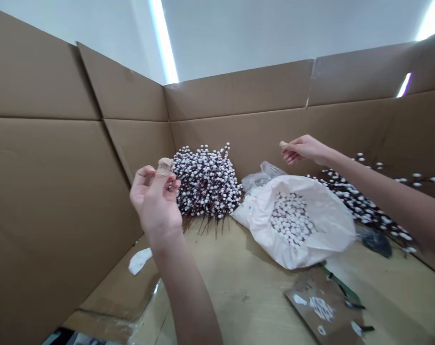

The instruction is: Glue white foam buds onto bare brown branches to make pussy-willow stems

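Observation:
My left hand (158, 199) is raised before the left cardboard wall, a tan wrap (164, 166) around the tip of its thumb. Its fingers are loosely bent and apart, and I see nothing held. Just beyond it stands a thick bunch of white-berry stems (208, 184). My right hand (305, 148) hovers above a white plastic bag (328, 230), fingers loosely bent, with another tan wrap (283, 144) at one fingertip. No object shows in it. Inside the bag are many loose white-berry sprigs (292, 218).
Cardboard walls (239, 98) enclose the table (217, 282) at left and back. More white-berry branches (361, 201) lie at the right under my forearm. A brown cardboard piece (341, 318) with dark strips lies in front. A white scrap (140, 260) is at the left.

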Motion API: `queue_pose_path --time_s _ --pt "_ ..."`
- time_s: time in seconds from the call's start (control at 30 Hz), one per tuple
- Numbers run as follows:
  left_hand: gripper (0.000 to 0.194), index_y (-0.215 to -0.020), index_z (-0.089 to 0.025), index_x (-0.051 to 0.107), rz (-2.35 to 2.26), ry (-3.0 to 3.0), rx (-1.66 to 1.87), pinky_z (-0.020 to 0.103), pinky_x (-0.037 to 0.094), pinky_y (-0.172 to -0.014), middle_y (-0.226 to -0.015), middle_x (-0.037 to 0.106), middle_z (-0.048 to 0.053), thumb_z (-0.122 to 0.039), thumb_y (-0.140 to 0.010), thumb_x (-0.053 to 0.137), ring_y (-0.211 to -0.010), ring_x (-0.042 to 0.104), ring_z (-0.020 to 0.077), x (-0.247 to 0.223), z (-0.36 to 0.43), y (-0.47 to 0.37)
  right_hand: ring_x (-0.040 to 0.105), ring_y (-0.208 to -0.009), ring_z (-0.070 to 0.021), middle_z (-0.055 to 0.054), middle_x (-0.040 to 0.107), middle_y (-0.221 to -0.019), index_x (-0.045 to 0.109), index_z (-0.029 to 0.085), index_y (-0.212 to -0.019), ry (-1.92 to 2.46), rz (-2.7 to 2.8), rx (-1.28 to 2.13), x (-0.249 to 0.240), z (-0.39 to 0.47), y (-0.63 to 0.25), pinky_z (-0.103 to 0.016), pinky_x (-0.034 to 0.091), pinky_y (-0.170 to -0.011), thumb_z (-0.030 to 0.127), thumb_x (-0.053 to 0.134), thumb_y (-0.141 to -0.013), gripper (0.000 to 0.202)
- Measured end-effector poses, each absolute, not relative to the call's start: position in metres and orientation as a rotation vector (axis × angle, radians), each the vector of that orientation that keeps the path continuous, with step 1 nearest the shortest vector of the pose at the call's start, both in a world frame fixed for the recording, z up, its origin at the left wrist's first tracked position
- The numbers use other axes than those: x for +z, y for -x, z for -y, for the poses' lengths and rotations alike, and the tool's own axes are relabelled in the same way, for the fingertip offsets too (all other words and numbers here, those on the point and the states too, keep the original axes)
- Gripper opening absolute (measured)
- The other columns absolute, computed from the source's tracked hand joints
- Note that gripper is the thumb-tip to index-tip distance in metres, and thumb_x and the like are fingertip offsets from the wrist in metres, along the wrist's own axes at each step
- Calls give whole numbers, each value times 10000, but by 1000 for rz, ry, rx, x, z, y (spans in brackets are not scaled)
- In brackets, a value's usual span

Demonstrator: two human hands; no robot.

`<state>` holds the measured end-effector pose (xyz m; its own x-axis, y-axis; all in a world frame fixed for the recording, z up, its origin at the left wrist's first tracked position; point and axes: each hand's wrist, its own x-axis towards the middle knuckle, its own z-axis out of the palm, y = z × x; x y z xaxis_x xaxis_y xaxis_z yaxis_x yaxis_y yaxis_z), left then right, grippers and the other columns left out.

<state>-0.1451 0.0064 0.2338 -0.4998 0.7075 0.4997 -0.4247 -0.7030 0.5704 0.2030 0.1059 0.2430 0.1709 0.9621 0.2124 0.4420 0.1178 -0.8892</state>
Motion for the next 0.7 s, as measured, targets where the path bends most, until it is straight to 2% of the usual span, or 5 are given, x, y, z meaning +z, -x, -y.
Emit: queue_pose_path --time_s 0.27,0.4,0.5,0.6,0.7 --pt "249 -735 -190 568 -752 -1334 2151 208 433 -475 -707 604 2 -352 -658 740 -593 577 111 226 -34 99 614 -531 -114 -96 648 -658 604 90 -747 1604 1125 610 223 -43 -302 -206 550 -545 305 505 -937 303" --pt "251 -1000 -176 610 -1295 -1962 2073 364 511 -837 -1004 677 86 -343 -814 582 -955 633 226 210 -96 73 617 -562 -118 -104 656 -694 619 79 -787 1630 1111 664 206 -11 -321 -194 537 -550 276 518 -930 264" --pt "471 -1298 -70 469 -1623 -2543 1607 423 317 -1102 -1393 471 199 -232 -856 485 -1327 396 300 212 -164 55 617 -567 -127 -105 654 -696 629 77 -778 1640 1105 698 191 6 -331 -197 530 -536 286 529 -922 273" --pt "579 -1455 -47 237 -1882 -2895 732 465 212 -1141 -1562 186 166 -254 -926 347 -1441 145 319 220 -227 40 613 -585 -126 -98 657 -718 643 85 -791 1638 1133 748 173 19 -341 -199 526 -557 333 548 -907 290" --pt "558 -1441 -73 296 -1920 -2900 424 432 207 -1147 -1540 263 156 -296 -936 374 -1433 193 291 220 -269 36 608 -618 -133 -93 660 -751 664 103 -814 1627 1213 797 154 30 -352 -216 530 -592 498 604 -830 399"
